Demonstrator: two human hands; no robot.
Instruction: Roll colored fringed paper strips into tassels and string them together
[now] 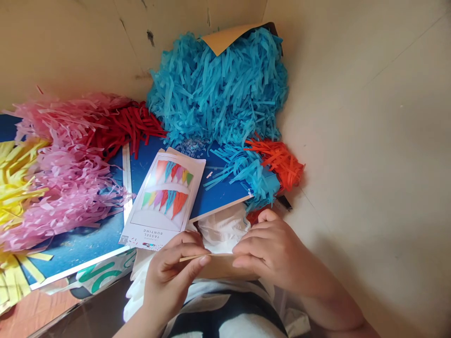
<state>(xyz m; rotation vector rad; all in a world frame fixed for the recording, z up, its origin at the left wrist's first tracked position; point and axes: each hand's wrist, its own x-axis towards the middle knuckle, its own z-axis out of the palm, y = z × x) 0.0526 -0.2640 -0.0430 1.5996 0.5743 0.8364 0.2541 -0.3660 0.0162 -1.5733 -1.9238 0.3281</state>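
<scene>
A flat piece of brown card or stiff paper is held low in front of my body, its long edge facing up. My left hand pinches its left end between thumb and fingers. The fingers of my right hand are curled over its right end; my right thumb is partly hidden. Just beyond my left hand lies a stack of printed cards, the top one reading "tassel bunting" upside down with pictures of coloured tassels. White crumpled material shows behind the brown piece.
A blue table with white edging carries a large heap of blue paper fringe under a brown sheet. Orange fringe hangs at the right corner. Red, pink and yellow fringe cover the left. A wall borders the right.
</scene>
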